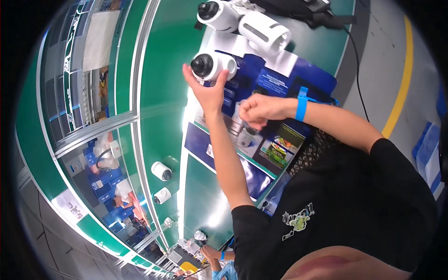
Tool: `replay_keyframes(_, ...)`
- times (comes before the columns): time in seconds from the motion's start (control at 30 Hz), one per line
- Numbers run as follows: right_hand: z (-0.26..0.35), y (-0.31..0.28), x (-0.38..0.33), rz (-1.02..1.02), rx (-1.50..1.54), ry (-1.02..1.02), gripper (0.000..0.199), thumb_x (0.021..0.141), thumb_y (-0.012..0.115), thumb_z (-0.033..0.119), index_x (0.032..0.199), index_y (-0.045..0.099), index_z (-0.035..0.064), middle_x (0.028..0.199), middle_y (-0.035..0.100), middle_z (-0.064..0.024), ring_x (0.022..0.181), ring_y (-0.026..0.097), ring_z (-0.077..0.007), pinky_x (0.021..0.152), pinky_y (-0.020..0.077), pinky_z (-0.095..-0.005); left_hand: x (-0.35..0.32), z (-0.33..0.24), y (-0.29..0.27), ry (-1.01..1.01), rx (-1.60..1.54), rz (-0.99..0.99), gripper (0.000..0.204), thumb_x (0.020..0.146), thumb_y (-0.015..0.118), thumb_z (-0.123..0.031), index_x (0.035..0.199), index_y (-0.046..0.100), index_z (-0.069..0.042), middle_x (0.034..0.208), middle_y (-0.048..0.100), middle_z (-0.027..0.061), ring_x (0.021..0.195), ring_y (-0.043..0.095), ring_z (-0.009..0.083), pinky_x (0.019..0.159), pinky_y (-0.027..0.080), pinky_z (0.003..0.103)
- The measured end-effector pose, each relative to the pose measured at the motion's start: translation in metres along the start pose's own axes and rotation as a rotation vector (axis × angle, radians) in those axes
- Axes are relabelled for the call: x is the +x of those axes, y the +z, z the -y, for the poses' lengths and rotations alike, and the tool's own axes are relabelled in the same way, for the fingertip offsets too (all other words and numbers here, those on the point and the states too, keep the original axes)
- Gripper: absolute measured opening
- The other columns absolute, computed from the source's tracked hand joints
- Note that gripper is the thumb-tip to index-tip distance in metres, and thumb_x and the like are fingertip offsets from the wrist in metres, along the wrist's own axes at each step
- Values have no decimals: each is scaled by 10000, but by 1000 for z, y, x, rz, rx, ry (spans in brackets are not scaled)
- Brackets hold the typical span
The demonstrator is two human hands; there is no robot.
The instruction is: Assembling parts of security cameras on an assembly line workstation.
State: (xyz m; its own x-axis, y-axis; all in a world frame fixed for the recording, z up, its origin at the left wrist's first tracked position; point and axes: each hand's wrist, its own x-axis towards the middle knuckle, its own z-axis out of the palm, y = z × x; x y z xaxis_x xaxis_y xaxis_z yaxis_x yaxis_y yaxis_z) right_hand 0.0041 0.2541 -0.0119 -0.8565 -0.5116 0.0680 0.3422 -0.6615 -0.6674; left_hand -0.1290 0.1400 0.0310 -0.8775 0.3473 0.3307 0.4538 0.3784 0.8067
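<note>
A white rounded appliance with a black ribbed knob [219, 65] is cradled in my left hand [207, 93], its thumb lying against the white body and another finger stretched out beside the knob. The remaining left fingers are mostly hidden. Closer to me, my right hand [261, 109] is curled closed above a printed blue carton [266, 79]; what it holds, if anything, cannot be made out. A blue band [302, 105] circles the right wrist.
Two similar white units stand farther off: one with a black knob [217, 16], one with an open end [263, 32]. Black straps [303, 11] lie behind. More white units [161, 171] line the green bench [163, 84]. At lower left another person's hand [210, 253] shows.
</note>
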Motion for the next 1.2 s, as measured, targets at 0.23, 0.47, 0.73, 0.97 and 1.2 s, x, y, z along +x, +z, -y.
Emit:
replay_keyframes(0.23,5,0,-3,-43,-19,-113,209,888,525,212,720,458,108,577,459,33,480,399,-38,430,258,-203,-117,-5,7,46,-229,-199,665,829,719,-246,1325,360,13,1256,490,130,1192,454,239,990,346,389)
replay_keyframes(0.47,5,3,-1,-35,-170,-21,157,864,540,194,738,548,100,588,470,44,510,428,-34,456,284,-192,-143,-5,6,77,-361,-98,604,881,675,-341,1318,418,-12,1169,563,138,1008,577,212,886,474,334)
replay_keyframes(0.73,8,0,-5,-80,-151,-14,232,892,559,293,742,494,128,564,414,59,499,364,-24,482,281,-178,-147,4,9,73,-345,-3,692,873,657,-446,1346,401,-11,1081,562,105,917,598,175,797,479,272)
replay_keyframes(0.97,15,-5,-9,44,15,-4,275,877,535,296,674,409,161,510,358,65,493,308,-60,548,311,-217,-143,-1,12,136,-310,-29,627,858,665,-444,1315,483,-56,1177,524,137,848,598,198,742,488,287)
replay_keyframes(1.2,16,-7,-8,208,157,-38,246,865,499,260,684,373,153,503,334,62,504,282,-75,546,292,-242,-141,-5,12,163,-301,-21,633,860,665,-435,1331,472,-59,1180,518,139,820,611,189,728,480,292)
